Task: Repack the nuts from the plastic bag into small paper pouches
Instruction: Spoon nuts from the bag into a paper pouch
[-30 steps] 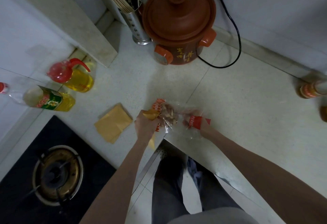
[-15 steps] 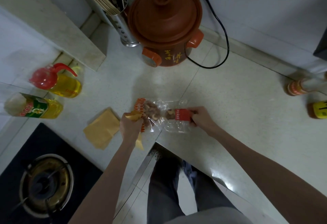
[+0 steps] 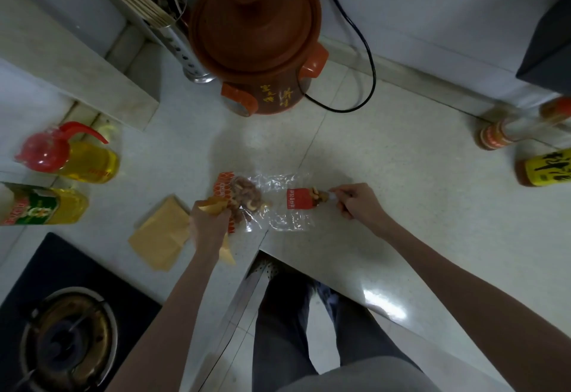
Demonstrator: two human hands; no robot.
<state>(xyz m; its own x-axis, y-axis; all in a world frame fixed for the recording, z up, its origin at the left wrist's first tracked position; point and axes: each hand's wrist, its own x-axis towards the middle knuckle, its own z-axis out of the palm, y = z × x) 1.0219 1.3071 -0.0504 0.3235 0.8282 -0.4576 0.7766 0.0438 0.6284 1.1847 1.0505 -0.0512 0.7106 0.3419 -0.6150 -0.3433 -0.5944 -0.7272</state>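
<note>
Currently, the left hand [image 3: 207,227] is gripping a paper pouch [image 3: 216,208] at the plastic bag [image 3: 265,203]; right-hand fingers [image 3: 340,198] are pinching its 3 o'clock end. Nuts [image 3: 245,196] are mostly unpacked; spare pouches [image 3: 160,234] are waiting at 9 o'clock.

On the counter [image 3: 401,193], the plastic bag [image 3: 272,203] lies between the left hand [image 3: 208,224] and right hand [image 3: 358,203], in front of the lidded pot [image 3: 256,36]. Paper pouches [image 3: 160,234] lie left of the bag; two oil bottles [image 3: 61,181] stand farther left, the stove burner [image 3: 65,342] before them.
</note>
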